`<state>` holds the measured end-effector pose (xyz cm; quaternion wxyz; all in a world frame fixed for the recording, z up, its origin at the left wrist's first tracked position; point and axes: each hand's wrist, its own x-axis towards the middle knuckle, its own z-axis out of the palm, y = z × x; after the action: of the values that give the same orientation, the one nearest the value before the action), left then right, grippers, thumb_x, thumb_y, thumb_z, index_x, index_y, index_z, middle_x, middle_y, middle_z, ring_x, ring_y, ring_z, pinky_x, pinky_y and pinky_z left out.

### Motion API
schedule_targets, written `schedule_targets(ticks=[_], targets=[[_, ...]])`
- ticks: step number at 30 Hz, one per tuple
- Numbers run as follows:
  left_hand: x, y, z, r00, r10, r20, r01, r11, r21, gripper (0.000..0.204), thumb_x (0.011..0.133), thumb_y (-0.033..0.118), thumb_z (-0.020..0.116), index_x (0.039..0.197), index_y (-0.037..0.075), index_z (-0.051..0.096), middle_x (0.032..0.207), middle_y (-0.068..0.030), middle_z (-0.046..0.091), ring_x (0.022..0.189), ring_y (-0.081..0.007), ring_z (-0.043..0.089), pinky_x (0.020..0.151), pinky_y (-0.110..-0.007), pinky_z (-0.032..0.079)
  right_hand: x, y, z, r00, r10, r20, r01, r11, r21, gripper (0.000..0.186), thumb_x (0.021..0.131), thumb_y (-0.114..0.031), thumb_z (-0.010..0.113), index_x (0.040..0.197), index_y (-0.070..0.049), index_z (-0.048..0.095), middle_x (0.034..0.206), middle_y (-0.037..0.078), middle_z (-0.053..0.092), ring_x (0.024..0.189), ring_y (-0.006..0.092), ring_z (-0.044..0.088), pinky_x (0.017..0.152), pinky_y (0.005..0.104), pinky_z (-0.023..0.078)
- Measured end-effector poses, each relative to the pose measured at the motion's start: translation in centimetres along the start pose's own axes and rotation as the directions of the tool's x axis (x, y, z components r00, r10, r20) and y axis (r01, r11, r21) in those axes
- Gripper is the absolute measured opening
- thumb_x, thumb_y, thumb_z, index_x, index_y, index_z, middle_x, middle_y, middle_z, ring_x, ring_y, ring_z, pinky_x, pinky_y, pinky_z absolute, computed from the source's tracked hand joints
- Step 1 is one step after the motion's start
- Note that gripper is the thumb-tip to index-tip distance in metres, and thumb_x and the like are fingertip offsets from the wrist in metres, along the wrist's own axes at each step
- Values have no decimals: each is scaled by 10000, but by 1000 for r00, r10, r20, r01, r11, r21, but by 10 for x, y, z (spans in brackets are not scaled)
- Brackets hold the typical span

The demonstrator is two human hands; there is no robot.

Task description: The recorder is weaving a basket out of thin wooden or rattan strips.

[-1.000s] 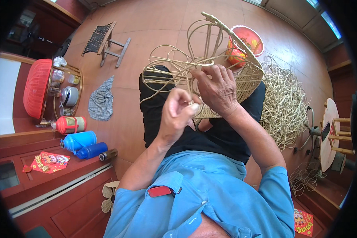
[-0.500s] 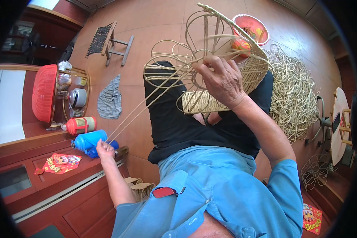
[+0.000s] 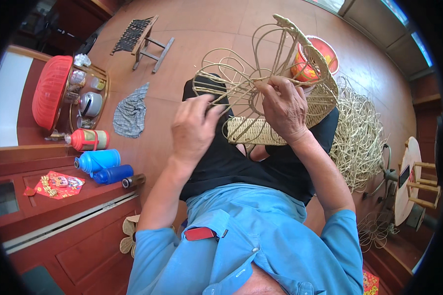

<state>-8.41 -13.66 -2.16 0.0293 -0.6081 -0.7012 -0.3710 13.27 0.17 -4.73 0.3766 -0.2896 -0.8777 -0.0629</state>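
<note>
A flower-shaped frame of looped rods rests across my knees, partly woven over with straw-coloured twisted cord; its woven panel (image 3: pixel 248 130) lies nearest me, and another woven petal rises at the right. My right hand (image 3: pixel 285 108) is closed at the hub of the frame, thumb and fingers pinching cord strands there. Beside the bare loops (image 3: pixel 221 69) at the left is my left hand (image 3: pixel 196 128), its fingers bent near the strands. Motion smears them, so their grip is unclear.
A heap of loose cord (image 3: pixel 359 137) lies on the floor at right, below a red bucket (image 3: pixel 325 51). At left are a stool (image 3: pixel 138 42), a grey cloth (image 3: pixel 131 113) and several flasks, including a light blue one (image 3: pixel 98 160). A round wooden stool (image 3: pixel 408 182) lies tipped at far right.
My left hand has come up and right from beside the flasks to the frame's left loops. The long cords it stretched out no longer run taut. My right hand stays at the hub.
</note>
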Motion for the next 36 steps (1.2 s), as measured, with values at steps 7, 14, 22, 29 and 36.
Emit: schedule_targets(ticks=[7, 14, 22, 29, 36], targets=[[11, 5, 20, 996, -31, 78, 37, 997, -68, 120, 1054, 190, 752, 1028, 76, 723, 853, -133, 729, 771, -347, 742, 697, -480, 567, -3, 3, 0, 1000, 21, 4, -21, 999, -43, 456, 863, -84, 753, 1282, -265, 750, 1154, -34, 631, 1008, 161, 693, 817, 367, 508], [-138, -270, -105, 767, -632, -114, 636, 725, 265, 344, 1132, 310, 602, 1091, 4, 752, 951, -203, 728, 871, -306, 665, 830, -464, 528, 1, 6, 7, 998, -3, -68, 3, 1000, 5, 314, 898, -197, 761, 1207, -252, 735, 1146, -42, 640, 1018, 142, 708, 837, 346, 529], [-172, -334, -133, 736, -677, 19, 557, 620, 553, 464, 1107, 398, 600, 1224, -10, 787, 1221, -282, 782, 1135, -456, 744, 988, -537, 552, -9, 4, 5, 998, 47, -46, -46, 999, 11, 331, 904, -194, 757, 1230, -246, 731, 1164, -37, 639, 989, 154, 715, 846, 349, 538], [0, -1, -14, 925, -336, 176, 356, 928, -104, 246, 1083, 240, 744, 1148, 3, 746, 979, -158, 806, 855, -308, 775, 799, -422, 590, -5, 2, 6, 998, 38, -48, -38, 999, 8, 391, 874, -119, 745, 1237, -262, 763, 1128, -66, 655, 978, 127, 711, 788, 347, 508], [-12, -22, -6, 970, -186, 157, 192, 981, -25, 235, 1098, 261, 738, 1038, 34, 735, 871, -153, 773, 719, -292, 727, 710, -410, 559, 0, 5, 2, 999, 20, -49, -20, 1000, 12, 385, 869, -109, 743, 1221, -262, 760, 1125, -68, 656, 974, 128, 715, 785, 341, 519]])
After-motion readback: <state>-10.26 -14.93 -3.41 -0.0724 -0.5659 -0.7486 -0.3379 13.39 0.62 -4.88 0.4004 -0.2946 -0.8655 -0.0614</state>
